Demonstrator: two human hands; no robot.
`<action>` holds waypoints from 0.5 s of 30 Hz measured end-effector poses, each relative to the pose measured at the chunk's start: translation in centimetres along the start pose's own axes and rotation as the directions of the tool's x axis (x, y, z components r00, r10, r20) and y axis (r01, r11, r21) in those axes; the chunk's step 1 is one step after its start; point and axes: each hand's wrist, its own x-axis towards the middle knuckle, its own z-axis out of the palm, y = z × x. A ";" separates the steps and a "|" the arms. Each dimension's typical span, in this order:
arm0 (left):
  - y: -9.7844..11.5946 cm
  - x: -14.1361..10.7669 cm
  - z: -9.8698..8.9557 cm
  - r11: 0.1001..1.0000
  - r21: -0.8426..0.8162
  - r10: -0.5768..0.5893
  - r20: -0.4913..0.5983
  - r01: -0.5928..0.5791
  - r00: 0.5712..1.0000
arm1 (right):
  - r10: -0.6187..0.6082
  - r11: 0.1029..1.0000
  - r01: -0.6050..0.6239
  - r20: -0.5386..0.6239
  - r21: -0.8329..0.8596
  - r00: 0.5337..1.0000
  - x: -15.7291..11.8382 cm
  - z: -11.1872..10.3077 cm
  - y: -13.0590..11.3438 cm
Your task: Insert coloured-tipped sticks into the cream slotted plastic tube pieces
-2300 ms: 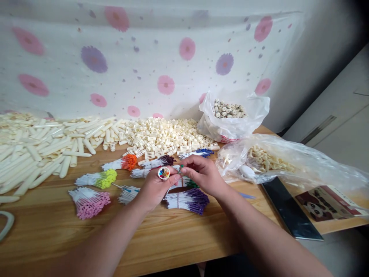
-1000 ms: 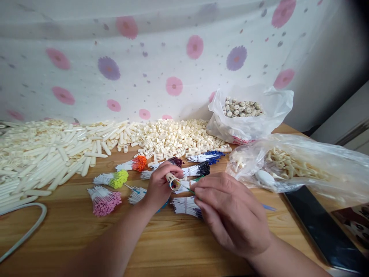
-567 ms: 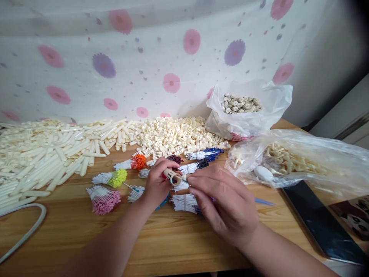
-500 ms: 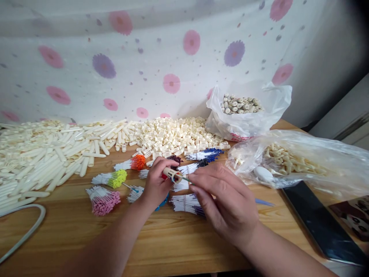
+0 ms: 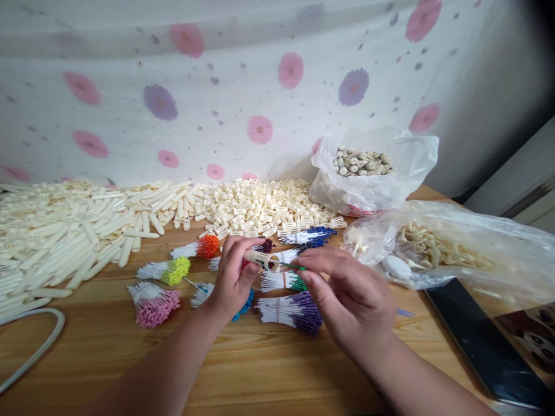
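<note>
My left hand [image 5: 229,280] is closed round a cream slotted plastic pen barrel [image 5: 259,259], its open end facing right. Between the thumb and fingertips of my right hand [image 5: 355,294] is a thin pen refill [image 5: 296,266], green at the pinched end and pale at the other. The refill's pale tip meets the barrel's mouth; how far it goes inside I cannot tell. Below the hands lie bundles of refills: a purple bundle [image 5: 291,309], a green bundle [image 5: 282,281] and a light blue bundle [image 5: 203,293], partly covered by my left hand.
Pink [image 5: 154,303], yellow [image 5: 167,269] and orange [image 5: 197,247] refill bundles lie left. Behind are heaps of cream tubes [image 5: 104,231] and slotted barrels [image 5: 264,202]. On the right are a white bag [image 5: 373,193], a clear bag [image 5: 451,242] and a black phone-like slab [image 5: 481,341].
My right hand has shifted right, baring more of the green refill and the purple bundle. The barrel in my left hand has moved slightly right.
</note>
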 end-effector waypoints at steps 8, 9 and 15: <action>0.1 0.0 -0.2 0.997 0.050 0.060 -0.057 -0.058 0.997 | -0.053 0.995 0.065 0.162 -0.072 0.985 -0.3 0.8 1.0; 0.1 0.0 -0.2 0.997 0.055 0.063 -0.063 -0.060 0.996 | -0.054 0.992 0.071 0.157 -0.103 0.986 -0.4 0.9 1.1; 0.2 -0.2 -0.1 0.994 0.077 0.083 -0.083 -0.076 0.993 | -0.011 0.979 0.026 0.074 -0.204 0.997 -0.5 1.3 1.2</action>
